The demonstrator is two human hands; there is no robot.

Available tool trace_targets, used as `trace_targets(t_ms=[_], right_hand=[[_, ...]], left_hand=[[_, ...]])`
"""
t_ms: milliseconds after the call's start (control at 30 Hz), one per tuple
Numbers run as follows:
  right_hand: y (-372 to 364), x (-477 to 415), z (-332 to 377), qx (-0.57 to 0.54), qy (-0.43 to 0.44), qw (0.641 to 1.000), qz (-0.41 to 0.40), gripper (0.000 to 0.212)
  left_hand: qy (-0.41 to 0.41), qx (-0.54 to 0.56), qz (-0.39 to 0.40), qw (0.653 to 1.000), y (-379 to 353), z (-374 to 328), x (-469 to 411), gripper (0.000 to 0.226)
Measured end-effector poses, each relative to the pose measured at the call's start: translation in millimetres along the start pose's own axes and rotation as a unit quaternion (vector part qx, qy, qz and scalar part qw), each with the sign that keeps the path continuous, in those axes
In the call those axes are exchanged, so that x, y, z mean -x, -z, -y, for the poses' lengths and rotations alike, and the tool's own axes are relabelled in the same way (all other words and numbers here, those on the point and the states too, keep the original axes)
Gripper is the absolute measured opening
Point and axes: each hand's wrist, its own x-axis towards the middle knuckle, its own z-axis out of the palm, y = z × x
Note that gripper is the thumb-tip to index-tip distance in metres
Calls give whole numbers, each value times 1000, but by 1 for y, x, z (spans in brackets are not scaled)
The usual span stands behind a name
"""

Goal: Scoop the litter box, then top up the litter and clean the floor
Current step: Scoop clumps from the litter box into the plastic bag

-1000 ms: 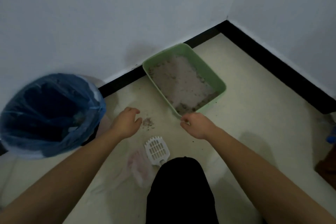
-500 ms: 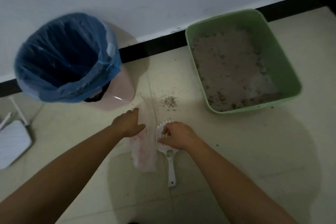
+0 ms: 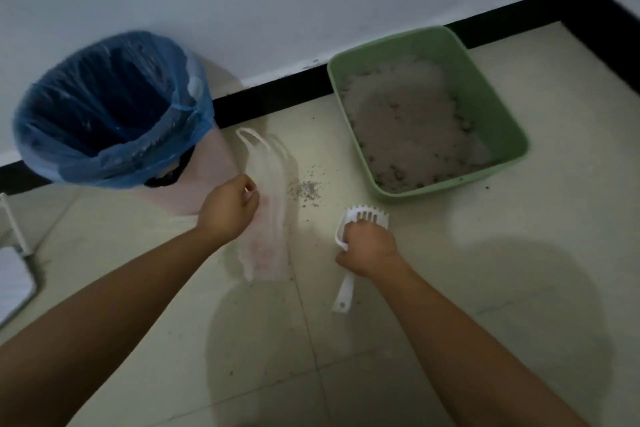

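Observation:
A green litter box [image 3: 505,107] holding grey litter with dark clumps stands against the wall at the upper right. My right hand [image 3: 369,250] grips the white slotted scoop [image 3: 367,217] by its head, with the handle trailing back toward me on the floor. My left hand [image 3: 230,210] pinches the edge of a thin translucent plastic bag [image 3: 268,215] that lies stretched out on the tiles. A small patch of spilled litter [image 3: 308,189] sits on the floor between the bag and the box.
A pink bin lined with a blue bag [image 3: 110,107] stands at the left by the black skirting board [image 3: 273,95]. A white object with a thin frame [image 3: 14,274] lies at the far left edge. Pale floor tiles spread toward me.
My right hand has taken hold of the scoop and moved it rightward, away from the bag. My left hand has closed on the bag's edge. The view shifted toward the bin.

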Motion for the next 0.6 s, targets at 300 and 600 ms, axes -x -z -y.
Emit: trace_targets(t_ms=[300,600], right_hand=[[24,7,-36,-447,-126,882,-78,71],[52,3,0,-533,-65,834,123,34]], left_hand=[[-408,-262,-43,873,-6,-27,15,29],[-536,-326,-10,779,-14,-13,54,22]])
